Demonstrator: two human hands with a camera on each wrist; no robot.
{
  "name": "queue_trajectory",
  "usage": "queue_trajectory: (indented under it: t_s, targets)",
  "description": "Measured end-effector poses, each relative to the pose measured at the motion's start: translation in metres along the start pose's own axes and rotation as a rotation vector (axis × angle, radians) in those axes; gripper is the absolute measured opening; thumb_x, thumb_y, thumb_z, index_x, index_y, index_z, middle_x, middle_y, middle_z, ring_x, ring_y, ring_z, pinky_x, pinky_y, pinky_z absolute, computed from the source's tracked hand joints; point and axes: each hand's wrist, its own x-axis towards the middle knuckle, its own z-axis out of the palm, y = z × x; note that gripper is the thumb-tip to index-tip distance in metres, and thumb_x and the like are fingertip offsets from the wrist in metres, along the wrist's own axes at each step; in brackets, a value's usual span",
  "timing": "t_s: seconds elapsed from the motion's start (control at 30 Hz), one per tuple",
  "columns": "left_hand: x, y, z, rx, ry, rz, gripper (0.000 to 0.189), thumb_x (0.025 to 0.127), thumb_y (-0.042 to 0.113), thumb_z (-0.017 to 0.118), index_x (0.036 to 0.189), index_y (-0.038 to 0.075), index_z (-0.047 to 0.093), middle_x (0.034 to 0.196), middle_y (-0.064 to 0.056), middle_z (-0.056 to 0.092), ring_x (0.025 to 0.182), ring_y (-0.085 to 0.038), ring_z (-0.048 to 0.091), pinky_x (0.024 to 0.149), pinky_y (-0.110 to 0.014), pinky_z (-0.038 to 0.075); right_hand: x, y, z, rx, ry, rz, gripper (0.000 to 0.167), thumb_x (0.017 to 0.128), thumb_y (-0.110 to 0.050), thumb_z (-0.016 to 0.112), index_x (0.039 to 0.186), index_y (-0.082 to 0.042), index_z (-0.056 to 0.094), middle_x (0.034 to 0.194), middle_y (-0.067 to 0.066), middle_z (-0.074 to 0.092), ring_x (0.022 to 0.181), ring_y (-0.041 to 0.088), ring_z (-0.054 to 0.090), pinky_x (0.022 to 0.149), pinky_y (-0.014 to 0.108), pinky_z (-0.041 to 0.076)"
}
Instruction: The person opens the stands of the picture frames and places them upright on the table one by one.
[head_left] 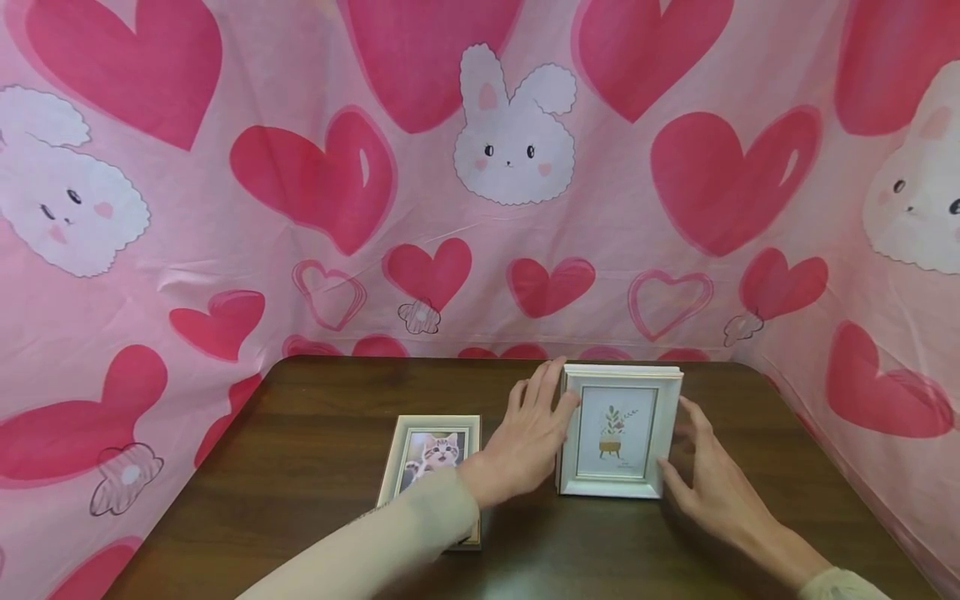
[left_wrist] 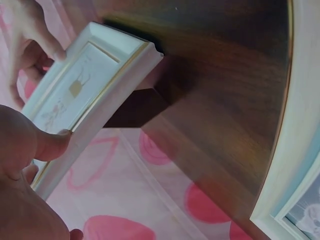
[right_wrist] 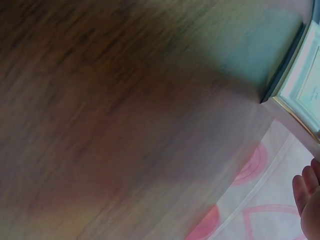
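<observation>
A white picture frame [head_left: 611, 487] with a potted-plant print stands nearly upright above the right half of the brown table. My left hand [head_left: 528, 437] holds its left side, the thumb on the front edge and the other fingers reaching around the side. On the opposite side my right hand [head_left: 712, 483] grips the frame, thumb at the front and fingers partly hidden behind. The left wrist view shows both thumbs on the frame [left_wrist: 112, 42]. Only a corner of the frame [right_wrist: 295, 95] appears in the right wrist view.
To the left is a second pale frame [head_left: 438, 422] with a kitten photo, partly covered by my left forearm. The dark wooden table [head_left: 300, 450] ends at a pink cloth backdrop [head_left: 517, 233] with hearts and rabbits, which hangs behind and along both sides.
</observation>
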Motion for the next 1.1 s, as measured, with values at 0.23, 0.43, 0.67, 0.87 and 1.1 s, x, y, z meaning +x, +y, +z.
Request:
queue_trajectory:
  t_s: [0.23, 0.43, 0.67, 0.87, 1.1]
  targets:
    - [0.005, -0.005, 0.002, -0.029, 0.007, 0.028, 0.072, 0.086, 0.015, 0.084, 0.143, 0.015, 0.039, 0.169, -0.019, 0.010, 0.155, -0.033, 0.008, 0.120, -0.054, 0.026, -0.002, 0.000, -0.002, -0.002, -0.007, 0.032, 0.113, 0.075, 0.005, 0.089, 0.164, -0.006, 0.021, 0.114, 0.022, 0.070, 0.091, 0.034, 0.070, 0.066, 0.050, 0.056]
    - [0.010, -0.007, 0.004, -0.027, 0.001, 0.027, 0.066, 0.089, 0.014, 0.081, 0.141, 0.015, 0.040, 0.170, -0.018, 0.006, 0.155, -0.032, 0.008, 0.121, -0.053, 0.024, -0.003, 0.001, -0.002, -0.016, 0.005, 0.029, 0.112, 0.075, 0.003, 0.090, 0.163, -0.005, 0.022, 0.113, 0.021, 0.070, 0.091, 0.033, 0.068, 0.066, 0.048, 0.055]
    - [0.017, -0.010, 0.007, -0.024, 0.013, 0.035, 0.063, 0.090, 0.013, 0.079, 0.139, 0.016, 0.041, 0.171, -0.018, 0.006, 0.155, -0.032, 0.009, 0.120, -0.054, 0.026, -0.004, 0.001, -0.003, -0.013, 0.010, 0.026, 0.113, 0.075, 0.003, 0.091, 0.163, -0.004, 0.021, 0.114, 0.023, 0.070, 0.090, 0.034, 0.068, 0.066, 0.050, 0.055]
    - [0.020, -0.009, 0.007, -0.035, -0.004, 0.022, 0.067, 0.088, 0.015, 0.083, 0.140, 0.016, 0.041, 0.172, -0.017, 0.000, 0.157, -0.032, 0.006, 0.121, -0.053, 0.025, -0.006, 0.001, -0.002, -0.019, 0.020, 0.022, 0.114, 0.074, 0.003, 0.091, 0.163, -0.003, 0.021, 0.113, 0.023, 0.069, 0.090, 0.035, 0.069, 0.066, 0.051, 0.056]
    - [0.022, -0.009, 0.008, -0.061, -0.031, 0.006, 0.069, 0.088, 0.013, 0.083, 0.141, 0.017, 0.040, 0.174, -0.014, -0.009, 0.159, -0.030, 0.001, 0.122, -0.053, 0.024, -0.007, 0.001, -0.002, -0.043, 0.043, 0.004, 0.115, 0.072, 0.001, 0.093, 0.163, -0.002, 0.023, 0.112, 0.023, 0.070, 0.094, 0.037, 0.069, 0.067, 0.054, 0.054]
